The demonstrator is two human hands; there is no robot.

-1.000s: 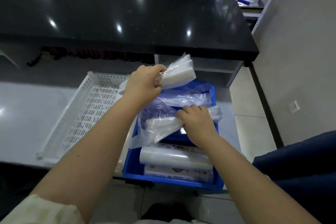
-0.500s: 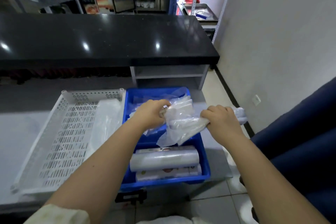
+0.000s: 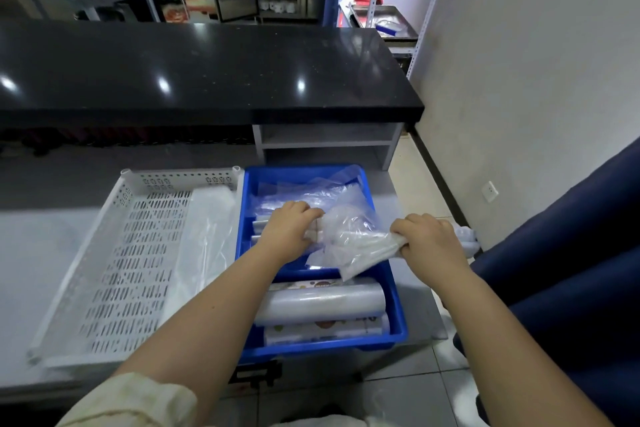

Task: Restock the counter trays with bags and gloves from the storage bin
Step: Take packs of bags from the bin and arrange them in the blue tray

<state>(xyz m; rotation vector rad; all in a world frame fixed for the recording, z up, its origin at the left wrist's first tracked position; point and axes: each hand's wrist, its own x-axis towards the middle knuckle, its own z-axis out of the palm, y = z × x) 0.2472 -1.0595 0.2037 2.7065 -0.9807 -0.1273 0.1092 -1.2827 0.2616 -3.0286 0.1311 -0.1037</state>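
A blue storage bin (image 3: 397, 319) sits on the grey counter beside a white perforated tray (image 3: 114, 274). My left hand (image 3: 289, 230) is closed on a folded pack of clear plastic bags (image 3: 313, 236) inside the bin. My right hand (image 3: 427, 239) grips the twisted neck of a crumpled clear plastic bundle (image 3: 360, 243) that stretches between both hands, just over the bin's right rim. Rolls of plastic film (image 3: 325, 302) lie in the bin's near end. A clear bag (image 3: 211, 236) lies along the tray's right side.
A black raised countertop (image 3: 207, 73) runs behind the bin, with an open grey shelf (image 3: 329, 142) under its right end. A dark blue seat (image 3: 571, 270) is close on the right. Tiled floor and a wall lie beyond it.
My left hand has come down from above the bin into it with the folded pack. My right hand has pulled the clear bundle up and to the right, over the bin's rim.
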